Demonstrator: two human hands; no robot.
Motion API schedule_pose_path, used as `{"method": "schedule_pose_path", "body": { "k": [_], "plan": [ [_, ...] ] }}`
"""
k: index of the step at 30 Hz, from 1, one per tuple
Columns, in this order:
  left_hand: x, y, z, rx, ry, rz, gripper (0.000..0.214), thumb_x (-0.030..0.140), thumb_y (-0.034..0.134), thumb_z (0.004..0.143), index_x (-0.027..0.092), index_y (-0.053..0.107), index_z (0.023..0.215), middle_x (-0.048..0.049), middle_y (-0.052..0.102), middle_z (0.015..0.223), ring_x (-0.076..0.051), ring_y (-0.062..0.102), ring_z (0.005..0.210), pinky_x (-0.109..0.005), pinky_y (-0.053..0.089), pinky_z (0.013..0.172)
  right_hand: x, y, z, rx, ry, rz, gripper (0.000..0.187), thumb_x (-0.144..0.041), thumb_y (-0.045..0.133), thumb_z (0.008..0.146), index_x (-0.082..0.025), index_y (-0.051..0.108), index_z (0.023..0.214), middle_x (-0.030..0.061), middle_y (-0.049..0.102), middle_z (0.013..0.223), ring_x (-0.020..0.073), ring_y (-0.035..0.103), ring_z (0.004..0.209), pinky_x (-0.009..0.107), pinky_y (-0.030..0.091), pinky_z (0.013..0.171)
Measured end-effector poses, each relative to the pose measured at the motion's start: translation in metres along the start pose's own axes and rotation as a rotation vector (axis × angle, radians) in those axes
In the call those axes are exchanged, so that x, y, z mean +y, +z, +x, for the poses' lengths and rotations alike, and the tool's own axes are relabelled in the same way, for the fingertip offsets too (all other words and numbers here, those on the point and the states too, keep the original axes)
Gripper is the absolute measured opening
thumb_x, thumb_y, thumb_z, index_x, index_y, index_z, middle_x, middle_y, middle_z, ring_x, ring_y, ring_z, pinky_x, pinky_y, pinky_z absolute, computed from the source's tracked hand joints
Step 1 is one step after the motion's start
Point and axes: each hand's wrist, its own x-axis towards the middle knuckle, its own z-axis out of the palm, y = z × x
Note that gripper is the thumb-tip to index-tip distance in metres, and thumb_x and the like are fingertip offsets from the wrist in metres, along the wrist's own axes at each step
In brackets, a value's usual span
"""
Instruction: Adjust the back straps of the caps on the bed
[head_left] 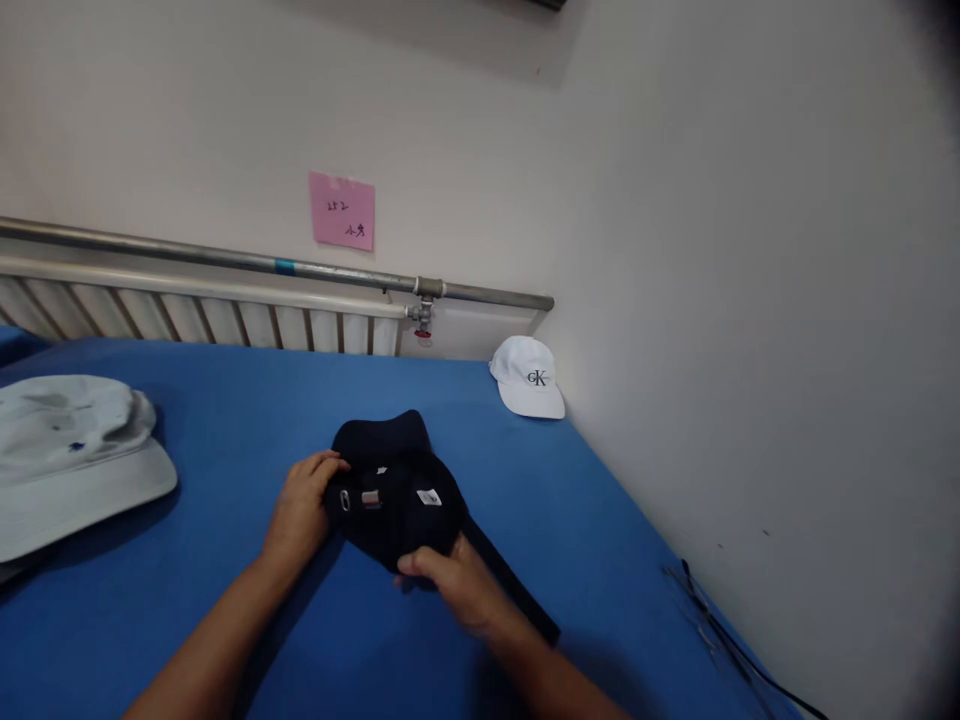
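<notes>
A black baseball cap is held over the blue table, its brim pointing away from me. Inside it show a white label, a metal eyelet and a small pale buckle-like piece. My left hand is closed on the cap's left edge, with some fingers hidden by the cap. My right hand grips the near edge, thumb on top and the other fingers underneath. From the cap's right side a long black strap runs down past my right wrist.
A white cap with dark letters sits at the far right corner by the wall. Pale caps lie stacked at the left. Thin black cables lie along the right edge. Behind the table are a radiator and a pipe.
</notes>
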Motion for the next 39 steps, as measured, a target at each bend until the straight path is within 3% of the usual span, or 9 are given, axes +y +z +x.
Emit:
{"method": "schedule_pose_path", "body": {
  "k": [6, 12, 18, 20, 23, 26, 30, 33, 39],
  "plan": [
    [-0.004, 0.004, 0.0, -0.009, 0.011, 0.042, 0.038, 0.004, 0.045, 0.072, 0.016, 0.066, 0.1, -0.012, 0.06, 0.125, -0.029, 0.056, 0.113, -0.047, 0.046, 0.098, -0.006, -0.018, 0.008, -0.145, 0.079, -0.172, 0.017, -0.009, 0.063, 0.058, -0.018, 0.065, 0.072, -0.0028, 0.058, 0.061, 0.0114, 0.053, 0.055, 0.026, 0.047, 0.057],
    [0.002, -0.005, 0.001, -0.068, 0.026, 0.088, 0.052, -0.003, 0.042, 0.066, 0.017, 0.066, 0.108, -0.0108, 0.061, 0.128, -0.031, 0.056, 0.116, -0.049, 0.045, 0.101, -0.016, -0.053, 0.009, -0.211, 0.084, -0.327, 0.013, -0.007, 0.057, 0.06, -0.014, 0.065, 0.066, 0.0023, 0.065, 0.068, 0.0104, 0.056, 0.054, 0.022, 0.046, 0.051],
    [0.018, -0.034, 0.004, 0.033, 0.034, -0.065, 0.03, 0.015, 0.039, 0.088, 0.018, 0.062, 0.109, -0.0097, 0.067, 0.116, -0.029, 0.06, 0.113, -0.048, 0.045, 0.099, -0.019, -0.066, 0.01, 0.034, -0.04, -0.324, 0.01, -0.016, 0.054, 0.074, -0.018, 0.063, 0.072, -0.002, 0.057, 0.059, 0.0094, 0.05, 0.049, 0.02, 0.037, 0.044],
    [0.026, -0.039, 0.002, 0.011, 0.041, -0.132, 0.025, 0.029, 0.045, 0.092, 0.02, 0.063, 0.106, -0.0083, 0.069, 0.109, -0.028, 0.062, 0.107, -0.045, 0.047, 0.094, -0.016, -0.068, 0.015, 0.196, -0.125, -0.259, 0.017, -0.013, 0.06, 0.069, -0.02, 0.065, 0.084, -0.0024, 0.06, 0.066, 0.0093, 0.05, 0.052, 0.02, 0.038, 0.047],
    [0.038, -0.037, -0.003, -0.063, 0.178, -0.163, 0.023, 0.036, 0.051, 0.091, 0.021, 0.064, 0.102, -0.0061, 0.071, 0.103, -0.025, 0.063, 0.101, -0.042, 0.047, 0.091, -0.012, -0.069, 0.02, 0.333, -0.254, -0.2, 0.052, -0.006, 0.063, 0.062, -0.025, 0.065, 0.11, 0.0017, 0.065, 0.096, 0.0099, 0.054, 0.061, 0.021, 0.041, 0.05],
    [0.047, -0.032, -0.007, -0.185, 0.322, -0.116, 0.024, 0.037, 0.053, 0.09, 0.019, 0.064, 0.101, -0.0064, 0.07, 0.099, -0.023, 0.063, 0.096, -0.042, 0.044, 0.091, -0.013, -0.067, 0.018, 0.254, -0.424, -0.345, 0.063, -0.003, 0.058, 0.062, -0.031, 0.064, 0.119, 0.004, 0.061, 0.118, 0.0155, 0.06, 0.085, 0.025, 0.046, 0.062],
    [0.053, -0.03, -0.009, -0.319, 0.335, -0.087, 0.025, 0.04, 0.052, 0.092, 0.018, 0.063, 0.093, -0.0049, 0.068, 0.086, -0.02, 0.061, 0.083, -0.038, 0.044, 0.082, -0.015, -0.067, 0.015, 0.143, -0.559, -0.552, 0.05, 0.0, 0.045, 0.064, -0.028, 0.073, 0.095, 0.0027, 0.062, 0.116, 0.0196, 0.057, 0.109, 0.036, 0.042, 0.094],
    [0.055, -0.032, -0.009, -0.373, 0.325, -0.084, 0.026, 0.04, 0.052, 0.091, 0.018, 0.06, 0.082, -0.0024, 0.065, 0.076, -0.018, 0.058, 0.075, -0.035, 0.043, 0.077, -0.015, -0.069, 0.016, 0.214, -0.512, -0.545, 0.039, -0.003, 0.042, 0.068, -0.024, 0.073, 0.08, 0.0027, 0.065, 0.101, 0.0188, 0.059, 0.101, 0.035, 0.041, 0.093],
    [0.061, -0.035, -0.011, -0.52, 0.359, -0.079, 0.018, 0.033, 0.054, 0.087, 0.018, 0.056, 0.077, -0.0008, 0.061, 0.073, -0.017, 0.056, 0.074, -0.035, 0.041, 0.076, -0.012, -0.068, 0.022, 0.324, -0.231, -0.395, 0.015, -0.023, 0.057, 0.076, -0.021, 0.069, 0.067, -0.0007, 0.06, 0.064, 0.0146, 0.051, 0.062, 0.027, 0.038, 0.059]
  ]
}}
